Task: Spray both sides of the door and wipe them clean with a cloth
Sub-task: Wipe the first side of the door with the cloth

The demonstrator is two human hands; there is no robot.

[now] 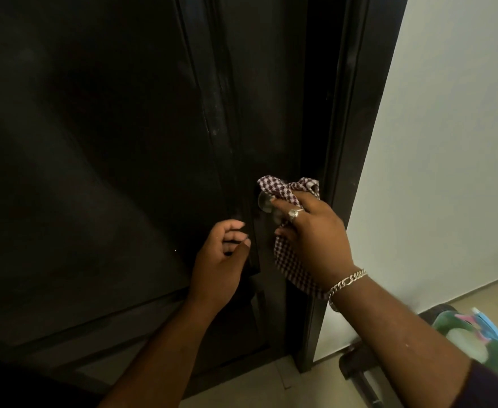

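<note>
At the middle of the view, toward 4 o'clock, one dark door (109, 142) carries one metal knob (264, 203), and one checkered cloth (286, 260) lies over this knob. Two hands are at the door: the right hand (312, 240), with one ring (293, 214) and one bracelet (346, 282), pinches the cloth against the knob with curled fingers. At 9 o'clock from it, the left hand (221, 260) is loosely spread, holding nothing, its fingertips close to the door's face; whether they touch I cannot tell.

cloth (286, 195) on door (94, 142) knob (265, 203), wall (448, 142) to the right.
</note>
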